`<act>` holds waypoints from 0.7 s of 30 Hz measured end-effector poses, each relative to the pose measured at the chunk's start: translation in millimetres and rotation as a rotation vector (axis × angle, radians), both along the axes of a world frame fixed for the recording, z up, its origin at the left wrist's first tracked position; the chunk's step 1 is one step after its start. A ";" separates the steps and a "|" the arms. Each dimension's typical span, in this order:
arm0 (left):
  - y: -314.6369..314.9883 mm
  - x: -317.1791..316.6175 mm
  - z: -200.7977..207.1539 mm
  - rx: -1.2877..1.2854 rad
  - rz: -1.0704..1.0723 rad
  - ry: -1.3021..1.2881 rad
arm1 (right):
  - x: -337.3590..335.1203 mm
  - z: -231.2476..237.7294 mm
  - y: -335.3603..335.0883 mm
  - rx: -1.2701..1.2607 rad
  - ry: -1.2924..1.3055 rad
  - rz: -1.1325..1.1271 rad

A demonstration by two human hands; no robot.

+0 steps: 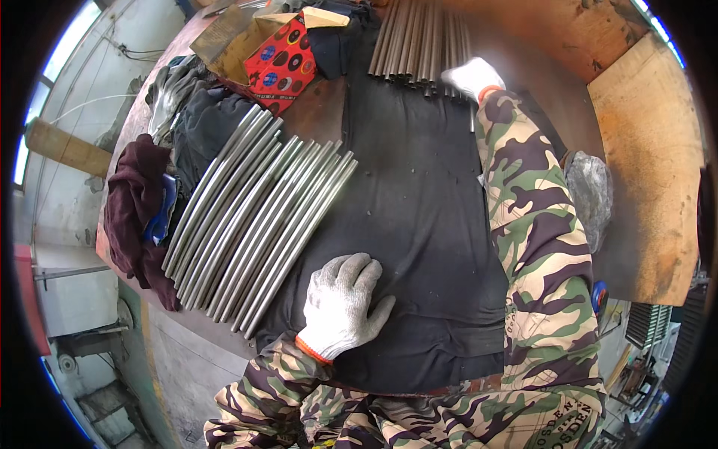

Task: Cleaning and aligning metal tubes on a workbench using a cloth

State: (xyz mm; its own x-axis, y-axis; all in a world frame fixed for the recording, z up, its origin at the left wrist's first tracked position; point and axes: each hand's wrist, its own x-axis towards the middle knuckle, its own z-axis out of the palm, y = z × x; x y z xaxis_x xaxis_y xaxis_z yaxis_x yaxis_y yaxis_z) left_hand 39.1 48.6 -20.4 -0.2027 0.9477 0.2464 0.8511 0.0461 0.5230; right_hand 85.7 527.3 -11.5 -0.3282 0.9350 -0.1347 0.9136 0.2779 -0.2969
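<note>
My left hand (344, 303), in a white knitted glove with an orange cuff edge, lies palm down on black cloth (419, 224). Its fingers are stretched, the thumb apart, and nothing is in it. At the far end, my right hand (475, 77), gloved the same way, is closed at the right side of a stack of dull brownish metal tubes (407, 45). One metal tube (472, 120) sticks out below that hand, further toward me than the others; the fingertips are hard to make out. Left of my left hand lies a row of shiny metal tubes (254, 224), side by side and slanting.
A red patterned cardboard box (283, 66) stands open at the far left. Dark gloves and rags (202, 123) and a maroon cloth (134, 202) lie along the left edge. A clear plastic bag (588, 194) sits right of my right arm, beside a stained wooden board (651, 172).
</note>
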 end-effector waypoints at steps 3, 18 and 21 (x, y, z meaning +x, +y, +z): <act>-1.1 -2.3 -1.4 -0.014 -0.007 0.004 | -13.5 2.0 6.0 -0.019 -0.075 0.093; -4.9 -0.1 -4.4 -0.002 -0.004 0.092 | -14.6 3.4 0.3 0.065 -0.064 0.121; -3.4 2.0 -5.5 -0.016 -0.009 0.076 | -6.3 -3.0 17.0 -0.005 -0.015 0.034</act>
State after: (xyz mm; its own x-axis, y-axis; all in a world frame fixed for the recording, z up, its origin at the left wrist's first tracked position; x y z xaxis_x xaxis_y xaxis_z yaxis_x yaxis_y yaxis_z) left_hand 41.2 45.2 -25.9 -0.1751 0.9534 0.2456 0.8889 0.0458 0.4557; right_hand 79.4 544.3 -14.5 -0.3575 0.9228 -0.1440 0.9080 0.3073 -0.2847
